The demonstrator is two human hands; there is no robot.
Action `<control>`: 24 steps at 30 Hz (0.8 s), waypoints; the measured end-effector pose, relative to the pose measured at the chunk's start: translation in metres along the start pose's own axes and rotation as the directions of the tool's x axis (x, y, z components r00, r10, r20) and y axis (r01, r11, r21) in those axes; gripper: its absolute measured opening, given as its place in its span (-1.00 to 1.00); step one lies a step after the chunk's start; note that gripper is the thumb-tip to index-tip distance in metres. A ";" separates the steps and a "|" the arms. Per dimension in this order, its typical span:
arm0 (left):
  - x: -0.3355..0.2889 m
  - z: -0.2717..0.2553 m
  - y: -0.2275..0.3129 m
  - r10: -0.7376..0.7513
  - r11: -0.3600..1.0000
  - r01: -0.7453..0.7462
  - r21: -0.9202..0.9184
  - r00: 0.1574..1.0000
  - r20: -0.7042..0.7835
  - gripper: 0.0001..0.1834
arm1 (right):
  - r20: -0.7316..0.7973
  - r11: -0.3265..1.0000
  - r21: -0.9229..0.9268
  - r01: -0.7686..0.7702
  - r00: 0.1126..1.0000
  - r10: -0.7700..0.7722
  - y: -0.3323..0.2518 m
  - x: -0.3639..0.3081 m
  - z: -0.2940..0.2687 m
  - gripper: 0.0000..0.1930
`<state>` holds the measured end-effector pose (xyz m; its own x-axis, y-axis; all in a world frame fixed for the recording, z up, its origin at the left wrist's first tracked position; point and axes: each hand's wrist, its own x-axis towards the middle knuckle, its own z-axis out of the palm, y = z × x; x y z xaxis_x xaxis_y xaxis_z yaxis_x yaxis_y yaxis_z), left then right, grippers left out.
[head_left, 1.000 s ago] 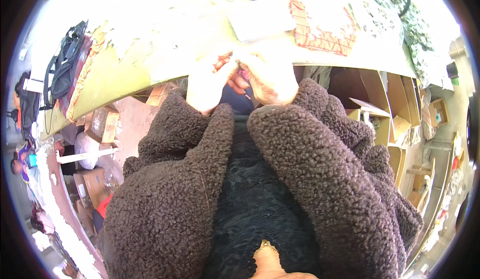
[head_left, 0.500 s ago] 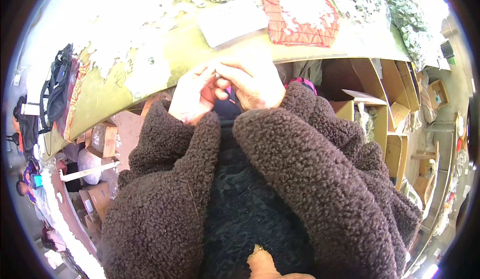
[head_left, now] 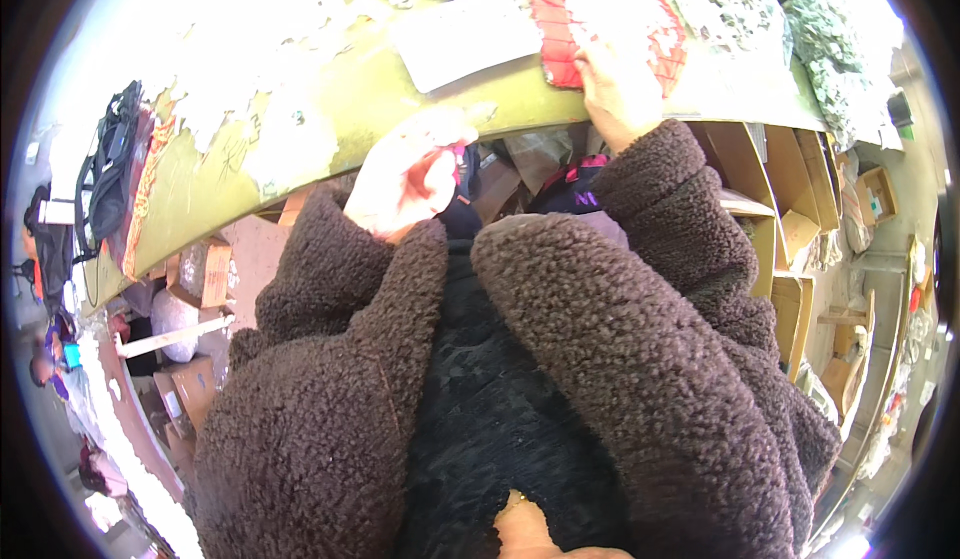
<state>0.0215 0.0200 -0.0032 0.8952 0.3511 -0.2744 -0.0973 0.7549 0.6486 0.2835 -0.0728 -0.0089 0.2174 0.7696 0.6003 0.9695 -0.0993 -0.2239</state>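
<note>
Leaving the left hand point(head_left: 402, 177), the right hand point(head_left: 620, 91) has reached out to the red cloth point(head_left: 553, 31) on the table point(head_left: 340, 139). Left fingers point(head_left: 437, 177) bend near the edge. I can't tell if either hand grips anything.

On the table point(head_left: 375, 89), the sheet point(head_left: 465, 41) lies left of the cloth point(head_left: 556, 34).

The fisheye head view looks down, close over hands point(head_left: 402, 181) and table point(head_left: 345, 124).

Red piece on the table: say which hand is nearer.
Right: the right hand is over the near edge of the red piece; the left hand is apart from it, lower left.
</note>
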 end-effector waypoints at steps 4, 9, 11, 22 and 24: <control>-0.001 0.007 -0.003 0.050 0.997 -0.051 0.050 0.998 0.031 -0.73 | 0.056 0.987 0.157 -0.034 0.998 0.026 -0.026 0.003 -0.016 -0.89; -0.001 0.010 -0.007 0.115 0.993 -0.115 -0.023 0.993 0.014 -0.75 | 0.108 0.878 0.463 0.123 0.975 -0.194 -0.083 -0.001 -0.031 -0.88; -0.002 0.009 -0.009 0.136 0.990 -0.137 0.023 0.990 0.037 -0.71 | 0.059 0.852 0.488 0.191 0.966 -0.251 -0.100 0.000 -0.032 -0.86; -0.014 0.015 -0.013 0.209 0.970 -0.207 0.130 0.978 -0.008 -0.70 | 0.074 0.930 0.212 0.301 0.944 -0.323 -0.123 -0.004 -0.042 -0.97; -0.015 0.017 -0.014 0.214 0.963 -0.207 0.174 0.977 -0.021 -0.63 | 0.075 0.936 0.212 0.282 0.950 -0.303 -0.125 -0.005 -0.042 -0.96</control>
<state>0.0165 -0.0056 0.0040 0.8442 0.5163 -0.1443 -0.2036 0.5577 0.8047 0.1658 -0.0909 0.0485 -0.0957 0.8088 0.5802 0.9447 0.2575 -0.2031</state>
